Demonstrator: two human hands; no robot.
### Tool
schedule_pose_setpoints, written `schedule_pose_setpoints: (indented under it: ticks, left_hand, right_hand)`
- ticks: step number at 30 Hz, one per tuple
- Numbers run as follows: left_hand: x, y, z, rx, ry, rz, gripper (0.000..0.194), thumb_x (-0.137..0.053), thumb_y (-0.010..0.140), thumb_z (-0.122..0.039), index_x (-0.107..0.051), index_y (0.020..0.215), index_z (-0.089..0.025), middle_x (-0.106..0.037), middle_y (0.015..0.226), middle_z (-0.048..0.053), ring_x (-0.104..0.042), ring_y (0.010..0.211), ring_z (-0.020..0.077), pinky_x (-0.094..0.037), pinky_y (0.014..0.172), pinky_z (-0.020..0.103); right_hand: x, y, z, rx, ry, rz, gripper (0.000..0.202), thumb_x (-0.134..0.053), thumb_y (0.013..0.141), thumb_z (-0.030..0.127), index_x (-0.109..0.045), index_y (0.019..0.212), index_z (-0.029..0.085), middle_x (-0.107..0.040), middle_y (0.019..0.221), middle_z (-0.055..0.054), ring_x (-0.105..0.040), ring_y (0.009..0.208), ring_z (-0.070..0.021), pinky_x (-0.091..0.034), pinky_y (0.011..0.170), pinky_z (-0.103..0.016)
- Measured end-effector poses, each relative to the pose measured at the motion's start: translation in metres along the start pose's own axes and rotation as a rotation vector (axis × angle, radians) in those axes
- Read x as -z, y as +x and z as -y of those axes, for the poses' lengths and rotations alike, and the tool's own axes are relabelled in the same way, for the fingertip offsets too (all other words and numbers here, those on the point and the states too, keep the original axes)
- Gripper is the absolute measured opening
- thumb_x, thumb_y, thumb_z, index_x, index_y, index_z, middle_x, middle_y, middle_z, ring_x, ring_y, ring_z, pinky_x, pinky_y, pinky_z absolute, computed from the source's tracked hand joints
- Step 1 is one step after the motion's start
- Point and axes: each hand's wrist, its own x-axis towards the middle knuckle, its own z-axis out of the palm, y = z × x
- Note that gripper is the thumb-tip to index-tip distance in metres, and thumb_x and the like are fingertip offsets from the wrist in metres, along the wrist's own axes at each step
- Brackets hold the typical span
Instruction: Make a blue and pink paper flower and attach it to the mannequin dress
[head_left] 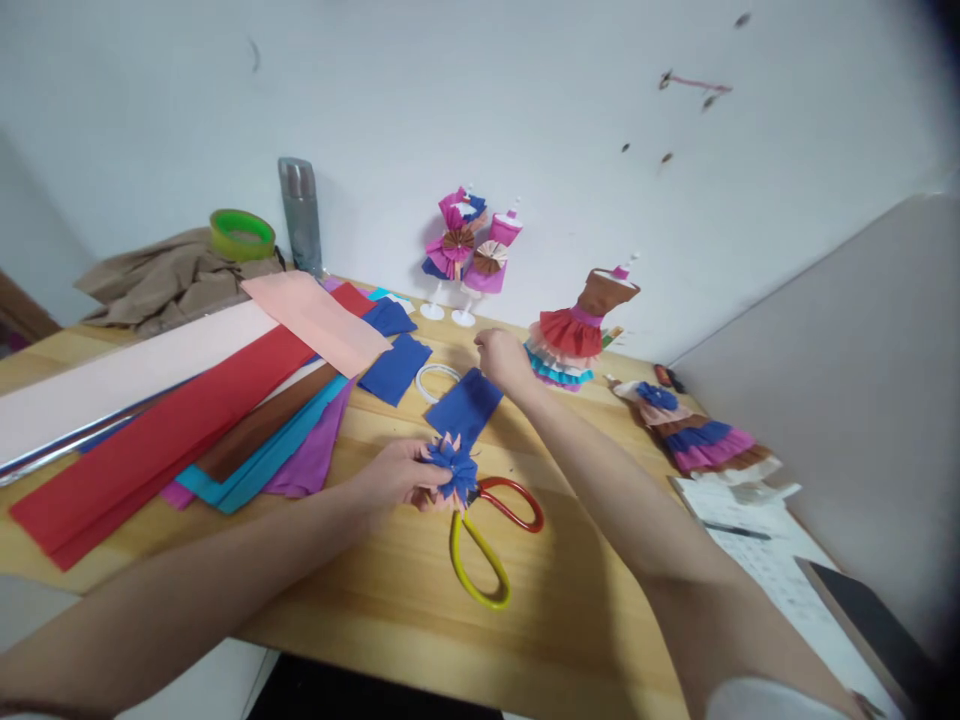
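My left hand (401, 473) pinches a paper flower (452, 468) with blue petals on top and pale pink ones showing beneath. Just below the flower lie scissors (482, 570) with one yellow and one red handle; their blades are mostly hidden. Farther back, my right hand (504, 358) is raised with its fingers curled together; whatever is in them is too small or hidden to make out. A blue crepe paper piece (466, 408) lies below that hand, and a white ring (436, 382), perhaps a tape roll, sits beside it.
Coloured crepe paper strips (180, 425) cover the left of the table. Small dress forms in paper dresses (487, 258) stand by the wall, another brown-topped dress form (577, 330) to their right. A layered paper dress (701, 440) lies at right. Green tape (242, 235) and a bottle (301, 215) stand back left.
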Motion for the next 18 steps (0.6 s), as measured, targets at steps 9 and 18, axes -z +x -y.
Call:
schedule_pose_setpoints:
  ticks: [9, 18]
  left_hand:
    - [0.006, 0.010, 0.012, 0.016, -0.012, -0.025, 0.028, -0.073, 0.051, -0.036, -0.064, 0.061, -0.011, -0.063, 0.057, 0.004, -0.052, 0.047, 0.0089, -0.036, 0.046, 0.022]
    - [0.008, 0.012, 0.014, 0.045, -0.048, -0.011, 0.027, -0.071, 0.049, -0.035, -0.061, 0.056, -0.012, -0.060, 0.052, 0.002, -0.050, 0.046, 0.0095, -0.036, 0.047, 0.022]
  right_hand:
    - [-0.036, 0.079, -0.029, -0.302, -0.199, 0.235, 0.038, -0.060, 0.090, 0.033, -0.056, 0.121, 0.011, -0.059, 0.121, -0.013, -0.061, 0.104, -0.0226, -0.053, 0.087, -0.042]
    - [-0.048, 0.095, -0.045, -0.397, -0.409, 0.359, 0.035, -0.058, 0.092, 0.034, -0.056, 0.122, 0.015, -0.059, 0.122, -0.010, -0.061, 0.103, -0.0219, -0.054, 0.086, -0.043]
